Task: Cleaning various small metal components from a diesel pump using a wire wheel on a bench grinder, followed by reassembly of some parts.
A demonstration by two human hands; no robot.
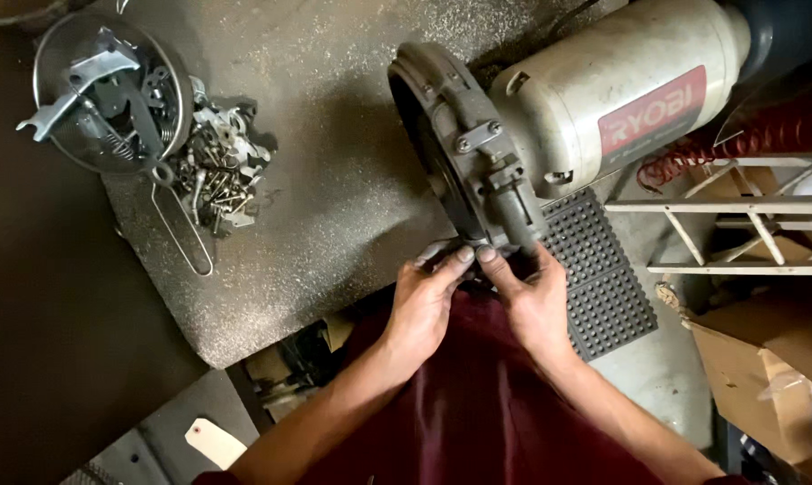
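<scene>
Together our left hand (424, 301) and right hand (532, 301) pinched the lower rim of the dark blade guard (464, 148), steadying the cream saw motor housing (604, 99) at one o'clock. Loose screws (217, 175) sat beside a metal dish (51, 54) of parts at ten o'clock, apparently kept within reach.

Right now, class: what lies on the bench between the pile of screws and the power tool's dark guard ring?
Nothing: in the head view the stretch of speckled bench top between the pile of screws and the guard ring is bare.
</scene>
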